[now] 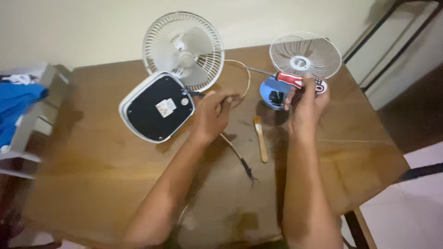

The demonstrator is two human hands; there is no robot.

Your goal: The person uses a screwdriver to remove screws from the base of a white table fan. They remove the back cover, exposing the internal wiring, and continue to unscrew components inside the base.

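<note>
Two bare forearms reach out from the near edge over a worn wooden bench point(115, 184), where a dismantled white desk fan point(182, 50) lies tipped over at the far left, its dark-bottomed base point(157, 107) turned up toward the camera. The left hand point(213, 113) rests just right of that base, its grip clenched on the fan's thin cord point(240, 159), which trails back toward the near side and loops off behind the fingers. The right hand point(307, 103) has its grip around the red handle of a screwdriver point(290, 79), held over a small blue dish point(273, 93). The fan looks light, its plastic likely brittle, best taken by the base rather than the thin-ribbed cage; the cord is limp. The removed front grille point(305, 54) lies far right, a small wooden brush point(261, 138) between the arms. A pale wall point(92, 27) backs the bench; blue cloth point(16, 103) sits on a rack at left.
</note>
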